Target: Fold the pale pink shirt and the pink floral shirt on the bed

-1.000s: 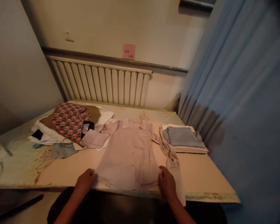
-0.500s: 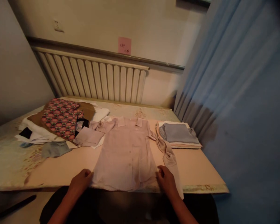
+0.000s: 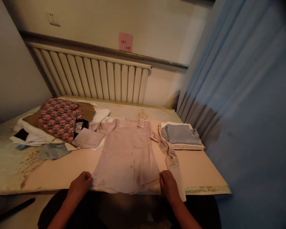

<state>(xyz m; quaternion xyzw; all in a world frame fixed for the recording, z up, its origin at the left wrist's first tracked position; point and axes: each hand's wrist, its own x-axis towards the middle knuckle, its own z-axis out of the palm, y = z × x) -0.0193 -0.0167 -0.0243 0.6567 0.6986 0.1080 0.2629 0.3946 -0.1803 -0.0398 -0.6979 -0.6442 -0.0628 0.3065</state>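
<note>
A pale pink button-up shirt (image 3: 126,159) lies spread front side up on the table, collar toward the wall and hem at the near edge. My left hand (image 3: 80,184) is closed on the hem's left corner. At the right corner my right hand (image 3: 168,186) pinches the hem, its fingers curled. The right sleeve (image 3: 170,156) trails twisted toward me, past my right hand and over the table edge. The left sleeve (image 3: 98,127) stretches out sideways, with its cuff end near the clothes pile.
A loose pile of clothes, with a red patterned garment (image 3: 58,117) on top, lies at the left. At the right rests a folded stack topped by a grey-blue garment (image 3: 182,134). Behind are a radiator (image 3: 92,76) and wall; a blue curtain (image 3: 240,111) hangs along the right.
The camera view has shifted slightly. Both hands remain at the hem corners, and the shirt lies nearly the same.
</note>
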